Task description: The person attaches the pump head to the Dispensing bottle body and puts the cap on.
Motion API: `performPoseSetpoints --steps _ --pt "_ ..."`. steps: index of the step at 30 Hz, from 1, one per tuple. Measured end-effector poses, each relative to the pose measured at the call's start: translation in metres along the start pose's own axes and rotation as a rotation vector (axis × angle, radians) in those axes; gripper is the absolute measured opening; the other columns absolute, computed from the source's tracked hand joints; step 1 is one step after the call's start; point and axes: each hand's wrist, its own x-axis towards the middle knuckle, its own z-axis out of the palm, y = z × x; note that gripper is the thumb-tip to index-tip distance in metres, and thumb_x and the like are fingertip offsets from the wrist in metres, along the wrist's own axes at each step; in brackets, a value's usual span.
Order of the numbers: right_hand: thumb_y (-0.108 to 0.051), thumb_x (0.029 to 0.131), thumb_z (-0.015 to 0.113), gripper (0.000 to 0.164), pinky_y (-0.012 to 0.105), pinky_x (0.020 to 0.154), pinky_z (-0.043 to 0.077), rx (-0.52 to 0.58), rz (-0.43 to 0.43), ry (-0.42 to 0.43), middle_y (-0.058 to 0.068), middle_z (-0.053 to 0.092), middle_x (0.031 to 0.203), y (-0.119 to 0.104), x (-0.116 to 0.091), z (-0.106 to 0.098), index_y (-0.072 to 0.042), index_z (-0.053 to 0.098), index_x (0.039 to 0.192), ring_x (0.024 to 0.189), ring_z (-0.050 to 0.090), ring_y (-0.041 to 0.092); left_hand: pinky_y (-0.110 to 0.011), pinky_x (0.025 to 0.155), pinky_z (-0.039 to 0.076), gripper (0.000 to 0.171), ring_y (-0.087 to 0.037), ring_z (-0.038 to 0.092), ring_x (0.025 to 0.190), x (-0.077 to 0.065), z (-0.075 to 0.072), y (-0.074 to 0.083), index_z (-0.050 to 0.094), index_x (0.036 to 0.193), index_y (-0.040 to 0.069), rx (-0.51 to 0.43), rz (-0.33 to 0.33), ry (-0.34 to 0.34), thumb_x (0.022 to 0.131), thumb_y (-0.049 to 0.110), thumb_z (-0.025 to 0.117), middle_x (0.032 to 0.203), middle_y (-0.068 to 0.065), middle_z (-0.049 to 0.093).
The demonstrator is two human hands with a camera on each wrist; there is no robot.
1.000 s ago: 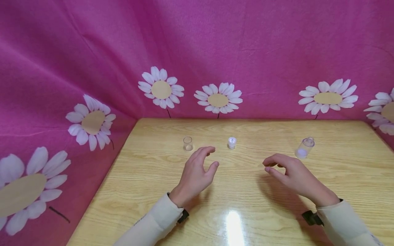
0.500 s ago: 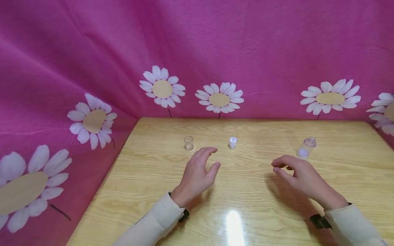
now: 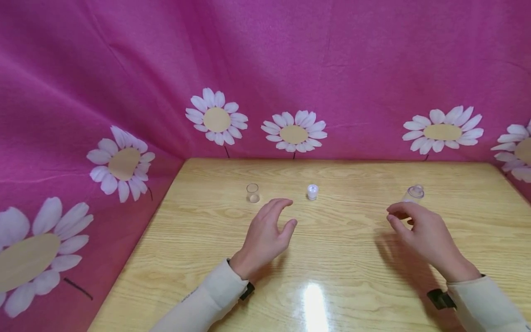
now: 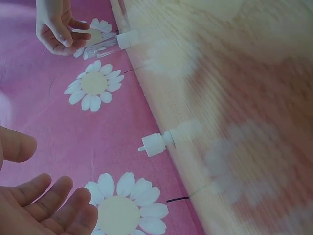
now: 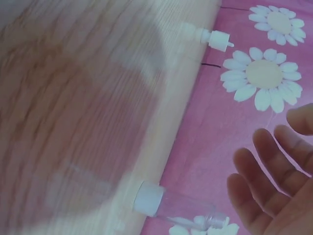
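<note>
My left hand (image 3: pixel 265 235) hovers over the table, fingers spread and loosely bent, holding nothing. Just beyond it stands a small clear cup-like cap (image 3: pixel 253 193), its round rim up. A white nozzle piece (image 3: pixel 313 192) with a narrow tip (image 4: pixel 154 144) stands upright near the middle. My right hand (image 3: pixel 431 237), also holding nothing, is in front of a clear plastic bottle (image 3: pixel 415 192) and hides its lower part in the head view. The right wrist view shows the bottle standing on a white base (image 5: pixel 148 198), apart from my relaxed fingers (image 5: pixel 254 181).
A wooden table (image 3: pixel 332 286) with a glossy, reflective surface lies under everything. Pink cloth (image 3: pixel 352 69) printed with white daisies rises along its back and left edges.
My right hand has moved right and slightly forward, so it now covers the lower part of the bottle in the head view. My left hand has stayed nearly still.
</note>
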Motion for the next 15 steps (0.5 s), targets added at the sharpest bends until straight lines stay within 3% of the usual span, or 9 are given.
performPoseSetpoints --steps 5,12,15 --pt "-0.007 0.086 0.072 0.024 0.005 0.073 0.040 0.056 -0.005 0.068 0.013 0.069 0.102 0.009 0.001 0.000 -0.005 0.066 0.110 0.094 0.040 -0.021 -0.038 0.104 0.049 0.040 -0.020 0.059 0.125 -0.001 -0.001 -0.001 0.060 0.130 0.008 0.036 0.013 0.011 0.093 0.021 0.067 0.131 -0.004 0.064" --pt "-0.003 0.085 0.072 0.024 0.001 0.073 0.037 0.092 -0.001 0.150 0.013 0.065 0.102 0.015 0.004 -0.003 -0.003 0.066 0.108 0.095 0.039 -0.024 -0.038 0.104 0.049 0.040 -0.020 0.059 0.126 0.000 -0.002 0.001 0.059 0.131 0.008 0.029 0.020 0.011 0.094 0.022 0.065 0.131 -0.005 0.064" --pt "-0.006 0.087 0.072 0.023 0.003 0.073 0.037 0.095 0.030 0.139 0.014 0.065 0.103 0.017 0.004 -0.004 -0.002 0.066 0.109 0.095 0.046 -0.013 -0.038 0.104 0.049 0.041 -0.020 0.059 0.126 0.001 -0.003 0.001 0.059 0.132 0.008 0.023 0.011 0.009 0.094 0.022 0.065 0.132 -0.005 0.064"
